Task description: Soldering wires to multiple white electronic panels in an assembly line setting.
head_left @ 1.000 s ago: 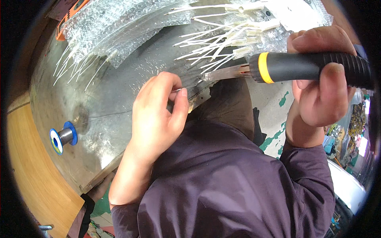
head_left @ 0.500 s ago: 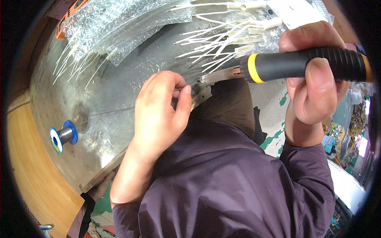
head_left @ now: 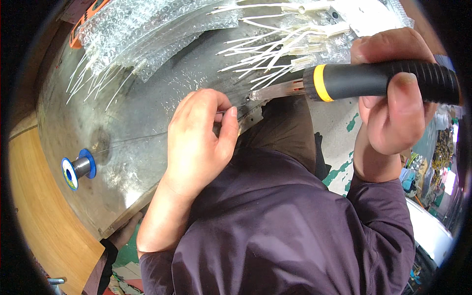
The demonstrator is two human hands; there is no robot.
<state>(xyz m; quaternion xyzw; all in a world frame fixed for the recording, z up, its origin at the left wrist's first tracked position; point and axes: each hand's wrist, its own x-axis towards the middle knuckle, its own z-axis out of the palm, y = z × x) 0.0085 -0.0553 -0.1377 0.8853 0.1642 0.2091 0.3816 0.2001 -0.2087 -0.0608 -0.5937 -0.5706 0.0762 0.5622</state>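
My right hand (head_left: 400, 110) is wrapped round the black, yellow-ringed handle of a soldering iron (head_left: 356, 82). Its metal tip end (head_left: 273, 91) points left, close to the fingertips of my left hand (head_left: 199, 135). Between my left thumb and forefinger is pinched a thin grey solder wire (head_left: 130, 142). That wire runs back left across the metal tabletop to a spool (head_left: 82, 165) with blue flanges. Whatever lies right at the iron's tip is too small to make out.
White-wired parts (head_left: 295, 42) lie on the metal tabletop (head_left: 142, 110) beyond the iron. Bubble wrap (head_left: 157, 34) covers more white wires at the far left. A wooden board (head_left: 44, 211) borders the table on the left. Another person's hand (head_left: 127, 232) shows below its corner.
My right hand and the soldering iron have shifted slightly right, drawing the tip a little away from my left fingers. The left hand has barely moved.
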